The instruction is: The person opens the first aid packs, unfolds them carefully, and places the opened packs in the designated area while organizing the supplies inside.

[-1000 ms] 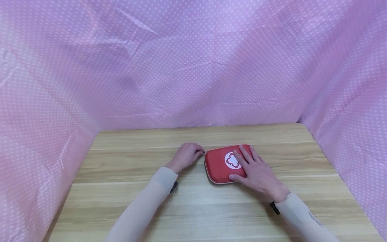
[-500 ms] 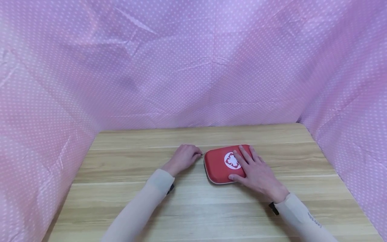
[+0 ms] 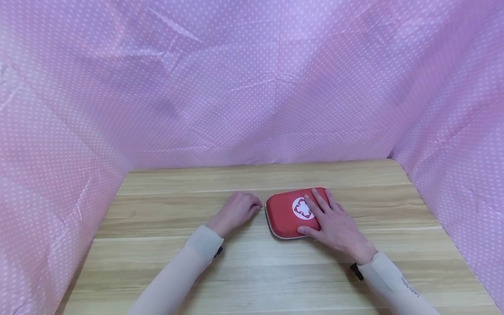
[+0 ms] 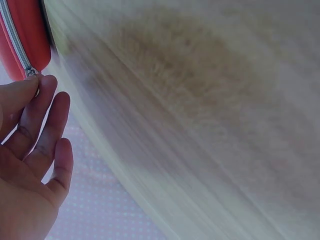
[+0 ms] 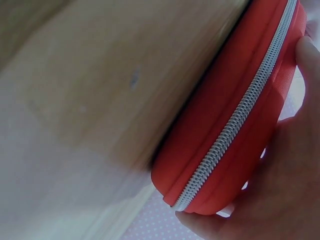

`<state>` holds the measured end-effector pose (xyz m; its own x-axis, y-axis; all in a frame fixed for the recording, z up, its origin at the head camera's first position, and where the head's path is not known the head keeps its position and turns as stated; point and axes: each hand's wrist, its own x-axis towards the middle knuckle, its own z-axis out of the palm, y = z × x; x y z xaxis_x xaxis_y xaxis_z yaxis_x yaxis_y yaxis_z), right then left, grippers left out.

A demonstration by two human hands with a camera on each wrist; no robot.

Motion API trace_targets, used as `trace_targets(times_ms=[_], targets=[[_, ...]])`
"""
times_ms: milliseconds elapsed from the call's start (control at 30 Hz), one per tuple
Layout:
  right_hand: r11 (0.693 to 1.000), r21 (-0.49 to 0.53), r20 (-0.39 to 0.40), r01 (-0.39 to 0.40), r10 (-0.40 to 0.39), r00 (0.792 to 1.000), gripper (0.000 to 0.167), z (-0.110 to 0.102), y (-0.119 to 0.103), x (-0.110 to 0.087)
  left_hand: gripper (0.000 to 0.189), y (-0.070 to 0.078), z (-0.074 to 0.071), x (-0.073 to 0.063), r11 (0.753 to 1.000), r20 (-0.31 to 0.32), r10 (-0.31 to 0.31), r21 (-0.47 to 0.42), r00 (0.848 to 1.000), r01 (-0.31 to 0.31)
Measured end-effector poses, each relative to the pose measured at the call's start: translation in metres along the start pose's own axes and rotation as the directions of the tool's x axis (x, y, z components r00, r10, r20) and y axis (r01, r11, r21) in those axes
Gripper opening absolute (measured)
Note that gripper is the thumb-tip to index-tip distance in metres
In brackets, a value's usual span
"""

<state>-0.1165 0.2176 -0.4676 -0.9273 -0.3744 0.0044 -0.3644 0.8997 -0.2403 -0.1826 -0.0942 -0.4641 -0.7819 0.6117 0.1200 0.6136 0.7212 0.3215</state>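
A red zippered first-aid case (image 3: 281, 215) with a white cross emblem lies flat on the wooden table. My left hand (image 3: 236, 211) is at its left end, thumb and index finger pinching the zipper pull (image 4: 36, 90); the other fingers are loosely bent. In the left wrist view the slider sits at the case's corner, and the zipper teeth (image 4: 16, 42) behind it look closed. My right hand (image 3: 336, 225) rests spread over the right part of the lid, covering part of the emblem. Along the side in the right wrist view, the silver zipper (image 5: 225, 137) is meshed.
The wood-grain table (image 3: 267, 280) stretches out around the case. Pink polka-dot cloth (image 3: 252, 87) hangs behind the table and on both sides. Both forearms wear light sleeves (image 3: 177, 271), with a dark strap at each wrist.
My left hand has moved slightly toward me and to the left, drawing the zipper pull along the case's left end. My right hand and the case stay nearly still.
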Motion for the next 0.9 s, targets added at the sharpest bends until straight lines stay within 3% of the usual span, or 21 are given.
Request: trace_targets(times_ms=[200, 633, 900], targets=[[1.000, -0.006, -0.003, -0.001, 0.001, 1.000, 0.101, 0.000, -0.001, -0.001, 0.008, 0.006, -0.001, -0.007, 0.997, -0.025, 0.043, 0.058, 0.999, -0.042], [1.000, -0.007, -0.026, 0.007, -0.008, 1.000, 0.099, -0.002, -0.003, -0.002, 0.011, 0.018, -0.002, -0.019, 0.991, 0.003, 0.047, 0.123, 0.999, -0.047], [1.000, -0.001, -0.040, 0.012, -0.012, 0.999, 0.097, -0.001, -0.003, -0.003, 0.009, 0.027, -0.001, -0.027, 0.988, -0.016, 0.068, 0.141, 0.998, -0.065]])
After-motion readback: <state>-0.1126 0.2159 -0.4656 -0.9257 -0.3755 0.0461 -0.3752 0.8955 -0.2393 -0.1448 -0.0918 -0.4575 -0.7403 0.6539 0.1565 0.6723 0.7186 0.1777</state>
